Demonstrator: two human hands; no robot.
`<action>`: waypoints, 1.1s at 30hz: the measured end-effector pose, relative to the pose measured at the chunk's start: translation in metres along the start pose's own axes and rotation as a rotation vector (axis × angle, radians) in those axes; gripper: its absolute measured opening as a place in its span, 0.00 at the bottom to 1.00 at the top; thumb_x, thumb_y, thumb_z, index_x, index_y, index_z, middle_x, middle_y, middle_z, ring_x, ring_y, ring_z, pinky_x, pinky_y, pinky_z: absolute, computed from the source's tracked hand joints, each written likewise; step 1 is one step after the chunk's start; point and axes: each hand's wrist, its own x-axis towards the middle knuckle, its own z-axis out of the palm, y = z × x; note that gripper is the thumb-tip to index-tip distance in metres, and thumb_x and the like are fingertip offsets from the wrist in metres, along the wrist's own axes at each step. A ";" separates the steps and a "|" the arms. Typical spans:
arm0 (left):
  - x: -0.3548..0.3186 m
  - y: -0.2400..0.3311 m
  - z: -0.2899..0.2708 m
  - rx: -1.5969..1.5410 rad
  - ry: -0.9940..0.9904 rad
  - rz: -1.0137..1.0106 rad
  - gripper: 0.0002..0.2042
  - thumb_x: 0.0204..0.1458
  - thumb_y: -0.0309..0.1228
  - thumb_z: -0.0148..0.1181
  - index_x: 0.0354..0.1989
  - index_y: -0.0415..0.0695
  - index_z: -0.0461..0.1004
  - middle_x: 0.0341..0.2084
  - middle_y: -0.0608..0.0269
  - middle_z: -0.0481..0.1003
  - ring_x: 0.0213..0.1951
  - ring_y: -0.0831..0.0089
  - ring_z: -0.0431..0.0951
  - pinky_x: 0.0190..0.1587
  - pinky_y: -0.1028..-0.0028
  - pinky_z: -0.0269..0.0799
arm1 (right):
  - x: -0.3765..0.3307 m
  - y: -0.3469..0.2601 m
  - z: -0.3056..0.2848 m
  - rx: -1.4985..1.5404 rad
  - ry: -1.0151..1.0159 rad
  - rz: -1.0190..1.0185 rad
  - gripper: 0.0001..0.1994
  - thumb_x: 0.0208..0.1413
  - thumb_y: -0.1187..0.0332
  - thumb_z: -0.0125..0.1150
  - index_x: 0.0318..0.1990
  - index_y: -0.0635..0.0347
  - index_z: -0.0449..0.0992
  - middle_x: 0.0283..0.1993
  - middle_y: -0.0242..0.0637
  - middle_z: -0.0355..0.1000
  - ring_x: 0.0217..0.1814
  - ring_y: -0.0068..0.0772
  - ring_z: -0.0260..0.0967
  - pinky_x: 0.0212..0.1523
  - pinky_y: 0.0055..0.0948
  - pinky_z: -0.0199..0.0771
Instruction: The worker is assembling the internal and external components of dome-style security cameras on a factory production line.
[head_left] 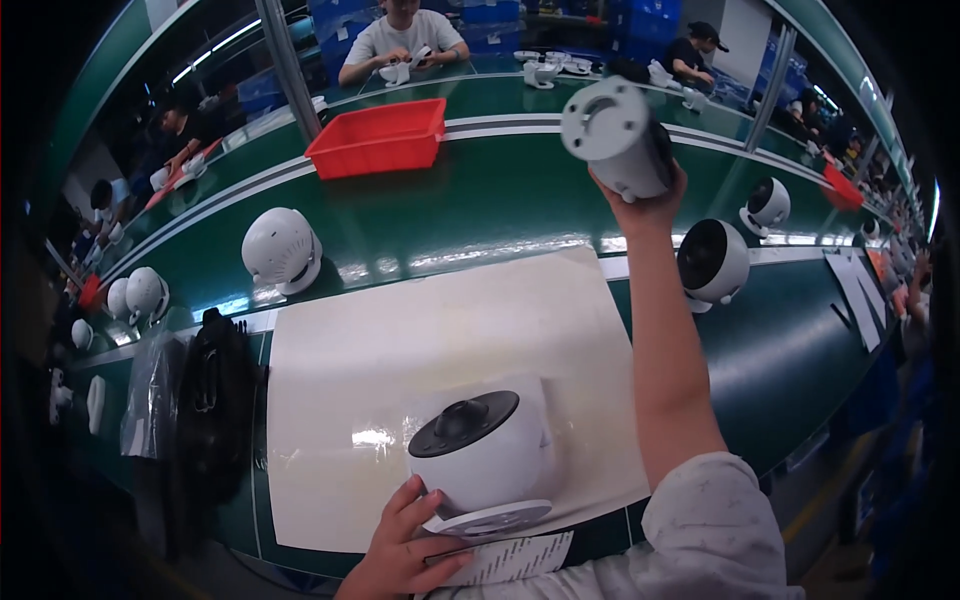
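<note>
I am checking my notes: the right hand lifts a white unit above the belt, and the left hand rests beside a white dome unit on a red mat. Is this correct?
Not quite. In the head view the mat is white; the red thing is the bin farther back. The right hand does lift a white unit, and the left hand rests beside the dome unit.

Round white fan body (480,455) with a black cap on top, tipped on its side on the pale mat (400,340) near the front of the bench, touched at its flat round foot by the left hand (400,555). White tube-shaped part (615,135) with a grey round end, held up high over the green belt in the right hand (645,200), tilted to the left.
</note>
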 end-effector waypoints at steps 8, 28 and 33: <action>-0.007 -0.004 -0.004 0.003 -0.003 -0.009 0.09 0.31 0.32 0.64 0.24 0.46 0.75 0.55 0.55 0.54 0.59 0.51 0.47 0.57 0.60 0.46 | 0.022 0.058 0.020 -2.008 -0.207 -0.338 0.30 0.35 0.55 0.60 0.50 0.56 0.65 0.49 0.44 0.63 0.51 0.40 0.61 0.50 0.31 0.60; -0.011 0.016 -0.014 -0.117 0.266 0.165 0.06 0.38 0.26 0.58 0.25 0.38 0.74 0.53 0.39 0.53 0.56 0.51 0.53 0.48 0.55 0.58 | -0.274 -0.027 0.030 -1.240 -0.920 -0.164 0.23 0.48 0.59 0.55 0.50 0.58 0.61 0.49 0.37 0.61 0.51 0.36 0.58 0.51 0.32 0.56; -0.031 0.036 -0.013 -0.200 0.380 0.014 0.06 0.32 0.28 0.62 0.22 0.46 0.72 0.54 0.47 0.54 0.56 0.50 0.53 0.48 0.59 0.57 | -0.329 -0.052 0.049 -0.830 -0.839 0.244 0.27 0.44 0.64 0.60 0.53 0.57 0.59 0.50 0.39 0.61 0.52 0.33 0.58 0.52 0.31 0.56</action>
